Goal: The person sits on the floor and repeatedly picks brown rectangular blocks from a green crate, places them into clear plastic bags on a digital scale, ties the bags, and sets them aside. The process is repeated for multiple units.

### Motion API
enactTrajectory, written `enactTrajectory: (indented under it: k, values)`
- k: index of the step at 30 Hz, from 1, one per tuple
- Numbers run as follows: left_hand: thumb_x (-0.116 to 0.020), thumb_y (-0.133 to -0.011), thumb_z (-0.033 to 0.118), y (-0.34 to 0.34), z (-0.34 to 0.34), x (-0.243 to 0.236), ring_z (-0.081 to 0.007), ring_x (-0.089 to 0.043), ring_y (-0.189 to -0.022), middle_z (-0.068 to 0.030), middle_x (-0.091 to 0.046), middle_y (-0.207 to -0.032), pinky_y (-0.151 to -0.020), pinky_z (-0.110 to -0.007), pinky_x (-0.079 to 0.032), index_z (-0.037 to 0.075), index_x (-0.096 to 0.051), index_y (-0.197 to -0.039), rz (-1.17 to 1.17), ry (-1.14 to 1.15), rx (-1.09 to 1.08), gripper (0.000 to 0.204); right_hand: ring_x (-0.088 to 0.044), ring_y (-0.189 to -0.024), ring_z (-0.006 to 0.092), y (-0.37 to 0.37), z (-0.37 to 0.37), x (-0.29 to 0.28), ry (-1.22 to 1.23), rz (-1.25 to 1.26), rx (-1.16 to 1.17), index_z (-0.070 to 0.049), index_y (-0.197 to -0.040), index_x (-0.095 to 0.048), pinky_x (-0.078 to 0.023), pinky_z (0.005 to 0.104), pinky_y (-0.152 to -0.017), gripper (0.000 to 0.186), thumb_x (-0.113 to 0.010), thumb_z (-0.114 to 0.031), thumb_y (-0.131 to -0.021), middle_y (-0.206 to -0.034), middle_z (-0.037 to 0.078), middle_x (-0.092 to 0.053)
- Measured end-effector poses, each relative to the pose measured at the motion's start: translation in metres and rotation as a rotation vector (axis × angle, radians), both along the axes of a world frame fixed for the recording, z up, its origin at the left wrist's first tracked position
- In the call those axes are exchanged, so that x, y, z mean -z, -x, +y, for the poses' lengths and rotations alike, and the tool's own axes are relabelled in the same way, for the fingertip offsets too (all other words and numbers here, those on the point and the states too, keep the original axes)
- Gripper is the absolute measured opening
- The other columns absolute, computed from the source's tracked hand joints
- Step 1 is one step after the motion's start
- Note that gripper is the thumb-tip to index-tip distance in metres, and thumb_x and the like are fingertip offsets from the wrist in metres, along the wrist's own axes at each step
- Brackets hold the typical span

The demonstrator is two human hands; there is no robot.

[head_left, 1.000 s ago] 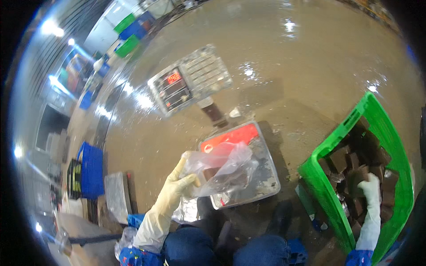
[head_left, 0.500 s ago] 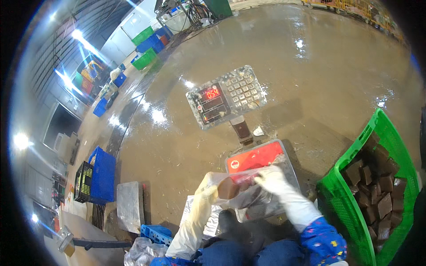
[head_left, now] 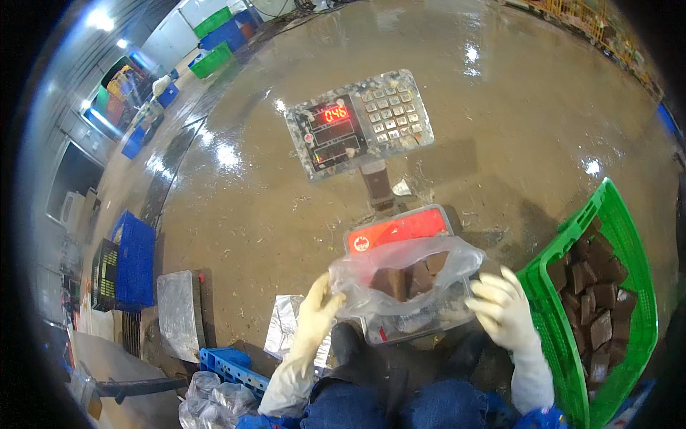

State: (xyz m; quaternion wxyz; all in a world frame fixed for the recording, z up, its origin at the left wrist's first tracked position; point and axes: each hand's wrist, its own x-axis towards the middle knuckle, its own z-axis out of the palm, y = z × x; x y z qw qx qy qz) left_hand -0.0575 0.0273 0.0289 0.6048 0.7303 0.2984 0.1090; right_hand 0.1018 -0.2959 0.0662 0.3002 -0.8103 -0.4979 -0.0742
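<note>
A clear plastic bag (head_left: 457, 275) with several brown blocks (head_left: 389, 283) inside rests on the pan of a digital scale (head_left: 400, 236). Its mouth gapes, so the blocks show. My gloved left hand (head_left: 316, 313) is at the bag's left side, thumb and fingers apart, seeming to touch the plastic. Just off the bag's right edge is my right hand (head_left: 498, 304), also gloved, fingers spread and holding nothing. Beyond the pan, the scale's display head (head_left: 359, 123) stands on a short post, with lit red digits and a keypad.
A green crate (head_left: 564, 343) of similar brown blocks stands tilted at my right. To the left are a metal plate (head_left: 179, 314), a blue crate (head_left: 136, 261), a blue basket (head_left: 232, 372) and bundled plastic bags (head_left: 214, 402). Silvery sheeting (head_left: 279, 329) lies by my left forearm. The concrete floor looks wet.
The bag, held up between both hands before, now sits on the scale pan with its mouth open. My right hand has let go and moved right. The lit reading differs.
</note>
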Motion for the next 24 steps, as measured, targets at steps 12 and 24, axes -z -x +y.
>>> enactTrajectory:
  k: [12, 24]
  values:
    - [-0.07, -0.086, 0.02, 0.114, -0.003, 0.026, -0.0307, -0.04, -0.129, -0.0193, -0.04, -0.14, -0.109, -0.041, -0.032, 0.001, -0.039, -0.14, 0.173, -0.268, -0.422, 0.064, -0.048, -0.122, 0.0369, 0.109, -0.132, 0.141, 0.23, 0.596, 0.786, -0.003, -0.13, -0.052, -0.037, 0.0434, -0.105, 0.056, -0.066, -0.004, -0.076, -0.129, 0.021, -0.053]
    - [-0.067, -0.089, 0.02, 0.085, -0.003, 0.024, -0.0288, -0.041, -0.129, -0.0176, -0.041, -0.142, -0.108, -0.04, -0.033, 0.001, -0.037, -0.142, 0.148, -0.295, -0.278, 0.064, -0.05, -0.121, 0.0359, 0.111, -0.15, 0.176, 0.215, 0.529, 0.737, -0.005, -0.128, -0.054, -0.039, 0.0433, -0.103, 0.051, -0.067, -0.011, -0.079, -0.129, 0.019, -0.054]
